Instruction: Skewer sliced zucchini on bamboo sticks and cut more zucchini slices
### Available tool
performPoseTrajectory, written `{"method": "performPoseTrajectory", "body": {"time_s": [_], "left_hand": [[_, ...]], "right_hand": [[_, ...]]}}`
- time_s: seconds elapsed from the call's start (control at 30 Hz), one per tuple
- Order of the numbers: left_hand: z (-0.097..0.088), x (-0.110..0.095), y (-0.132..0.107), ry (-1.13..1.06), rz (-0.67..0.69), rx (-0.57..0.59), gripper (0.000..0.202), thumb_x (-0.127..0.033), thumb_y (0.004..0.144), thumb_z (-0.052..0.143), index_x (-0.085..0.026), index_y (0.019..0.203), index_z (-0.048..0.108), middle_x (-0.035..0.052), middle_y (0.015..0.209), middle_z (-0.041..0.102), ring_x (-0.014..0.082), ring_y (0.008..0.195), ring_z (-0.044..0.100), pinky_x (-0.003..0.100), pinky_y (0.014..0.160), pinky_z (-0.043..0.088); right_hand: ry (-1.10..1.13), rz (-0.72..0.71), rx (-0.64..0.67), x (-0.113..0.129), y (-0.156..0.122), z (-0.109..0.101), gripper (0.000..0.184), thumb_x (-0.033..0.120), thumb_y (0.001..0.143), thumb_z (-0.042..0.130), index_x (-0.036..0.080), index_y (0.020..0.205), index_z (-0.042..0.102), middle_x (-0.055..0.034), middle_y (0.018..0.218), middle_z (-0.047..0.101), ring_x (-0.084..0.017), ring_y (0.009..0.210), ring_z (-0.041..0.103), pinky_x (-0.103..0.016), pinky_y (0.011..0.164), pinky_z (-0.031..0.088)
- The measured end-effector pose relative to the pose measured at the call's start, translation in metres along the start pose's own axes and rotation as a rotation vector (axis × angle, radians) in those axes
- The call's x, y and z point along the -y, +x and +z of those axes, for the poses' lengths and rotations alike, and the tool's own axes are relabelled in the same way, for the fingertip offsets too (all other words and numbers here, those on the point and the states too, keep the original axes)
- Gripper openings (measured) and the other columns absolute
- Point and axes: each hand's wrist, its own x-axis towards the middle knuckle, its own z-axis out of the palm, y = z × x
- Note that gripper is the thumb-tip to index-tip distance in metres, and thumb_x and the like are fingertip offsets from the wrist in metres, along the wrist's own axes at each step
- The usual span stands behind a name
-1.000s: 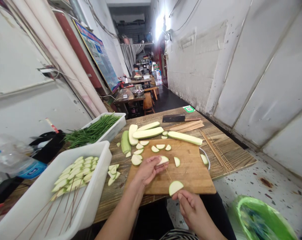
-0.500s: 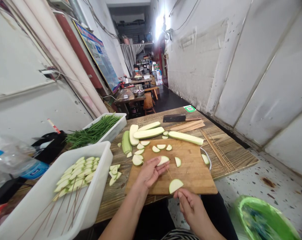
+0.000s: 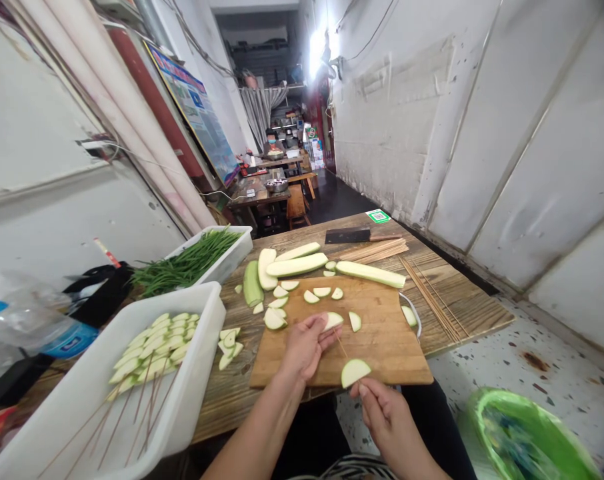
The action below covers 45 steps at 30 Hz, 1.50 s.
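Pinched in my left hand (image 3: 308, 343) is a half-round zucchini slice (image 3: 335, 321) with a green rim, held over the wooden cutting board (image 3: 397, 350). My right hand (image 3: 385, 410) grips a thin wooden skewer (image 3: 341, 345) near the board's front edge. A second half-round zucchini slice (image 3: 355, 373) sits on that skewer, close to my right fingers. The skewer's far end reaches the slice in my left hand; whether it has pierced it I cannot tell. Several cut slices (image 3: 311, 297) lie on the board, and peeled zucchini pieces (image 3: 297, 265) lie along its back edge.
To the left, a white tub (image 3: 197, 380) holds skewered zucchini slices. Behind it stands a tub of green chives (image 3: 187, 263). A cleaver (image 3: 349, 235) and bundled skewers (image 3: 432, 300) lie on the table. A green bin (image 3: 527, 427) stands right. A person (image 3: 272, 141) sits far back.
Both hands have shifted very slightly to the right, with the slices and the skewer. The grip of each hand looks the same.
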Motion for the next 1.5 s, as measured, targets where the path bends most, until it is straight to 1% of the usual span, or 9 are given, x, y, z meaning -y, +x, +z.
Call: {"method": "performPoseTrajectory", "body": {"time_s": [0.43, 0.7, 0.77, 0.87, 0.93, 1.0, 1.2, 1.3, 1.5], "left_hand": [[0.004, 0.013, -0.009, 0.01, -0.076, 0.068, 0.009, -0.013, 0.076, 0.059, -0.008, 0.083, 0.061, 0.0142, 0.084, 0.068, 0.0217, 0.076, 0.066, 0.032, 0.072, 0.053], [0.006, 0.024, -0.021, 0.173, 0.023, 0.181, 0.033, -0.039, 0.074, 0.06, -0.012, 0.093, 0.061, 0.0118, 0.091, 0.066, 0.0182, 0.075, 0.062, 0.027, 0.065, 0.049], [-0.007, 0.015, -0.019, 0.377, 0.205, 0.046, 0.041, -0.044, 0.075, 0.057, -0.013, 0.102, 0.058, 0.0114, 0.093, 0.064, 0.0179, 0.076, 0.061, 0.028, 0.068, 0.048], [-0.043, -0.01, -0.01, 0.838, 0.595, -0.374, 0.052, -0.045, 0.071, 0.059, -0.015, 0.113, 0.051, 0.009, 0.093, 0.061, 0.0185, 0.078, 0.058, 0.033, 0.075, 0.046], [-0.069, -0.027, -0.003, 1.124, 0.665, -0.583, 0.066, -0.047, 0.069, 0.06, -0.016, 0.124, 0.042, 0.01, 0.1, 0.058, 0.0214, 0.081, 0.057, 0.037, 0.076, 0.045], [-0.089, -0.039, 0.006, 1.34, 0.66, -0.645, 0.073, -0.049, 0.066, 0.06, -0.013, 0.126, 0.04, 0.0136, 0.105, 0.056, 0.0264, 0.092, 0.054, 0.04, 0.081, 0.042], [-0.104, -0.037, 0.026, 1.526, 0.692, -0.514, 0.059, -0.049, 0.066, 0.059, -0.012, 0.111, 0.055, 0.0127, 0.101, 0.056, 0.0275, 0.098, 0.051, 0.038, 0.086, 0.039], [-0.103, -0.032, 0.025, 1.435, 0.741, -0.454, 0.057, -0.04, 0.067, 0.06, -0.013, 0.116, 0.053, 0.0109, 0.101, 0.057, 0.0248, 0.093, 0.053, 0.036, 0.085, 0.04], [-0.102, -0.035, 0.02, 1.122, 0.625, -0.189, 0.061, -0.024, 0.068, 0.059, -0.02, 0.127, 0.044, 0.005, 0.094, 0.061, 0.0162, 0.072, 0.056, 0.03, 0.072, 0.044]], "right_hand": [[-0.103, -0.059, -0.033, 0.0, 0.01, -0.005, 0.034, 0.045, 0.089, 0.036, 0.018, 0.073, 0.048, 0.0086, 0.049, 0.025, -0.009, 0.044, 0.024, -0.022, 0.042, 0.018], [-0.089, -0.112, -0.041, 0.002, 0.028, -0.008, 0.031, 0.043, 0.09, 0.036, 0.018, 0.075, 0.047, 0.009, 0.049, 0.025, -0.009, 0.043, 0.024, -0.022, 0.042, 0.019], [-0.087, -0.123, -0.045, 0.001, 0.03, -0.011, 0.029, 0.042, 0.09, 0.037, 0.018, 0.078, 0.047, 0.0092, 0.049, 0.025, -0.009, 0.043, 0.024, -0.022, 0.042, 0.018], [-0.077, -0.116, -0.05, -0.003, 0.031, -0.016, 0.028, 0.042, 0.09, 0.038, 0.017, 0.081, 0.047, 0.0096, 0.049, 0.024, -0.009, 0.043, 0.022, -0.022, 0.041, 0.017], [-0.054, -0.096, -0.035, -0.007, 0.031, -0.018, 0.028, 0.042, 0.09, 0.038, 0.018, 0.081, 0.047, 0.0098, 0.049, 0.024, -0.009, 0.042, 0.021, -0.021, 0.041, 0.016], [-0.025, -0.076, -0.017, -0.009, 0.03, -0.018, 0.028, 0.043, 0.09, 0.037, 0.018, 0.081, 0.047, 0.0099, 0.048, 0.024, -0.008, 0.041, 0.02, -0.021, 0.04, 0.015], [0.009, -0.022, -0.002, -0.011, 0.027, -0.015, 0.03, 0.046, 0.089, 0.038, 0.018, 0.084, 0.047, 0.0101, 0.048, 0.025, -0.008, 0.04, 0.019, -0.02, 0.038, 0.013], [-0.002, -0.012, -0.013, -0.01, 0.024, -0.017, 0.031, 0.048, 0.088, 0.039, 0.018, 0.083, 0.048, 0.0098, 0.048, 0.025, -0.008, 0.039, 0.019, -0.021, 0.037, 0.012], [0.024, -0.026, 0.045, -0.004, 0.021, -0.015, 0.029, 0.045, 0.09, 0.038, 0.018, 0.083, 0.048, 0.0107, 0.048, 0.022, -0.007, 0.039, 0.018, -0.021, 0.038, 0.013]]}}
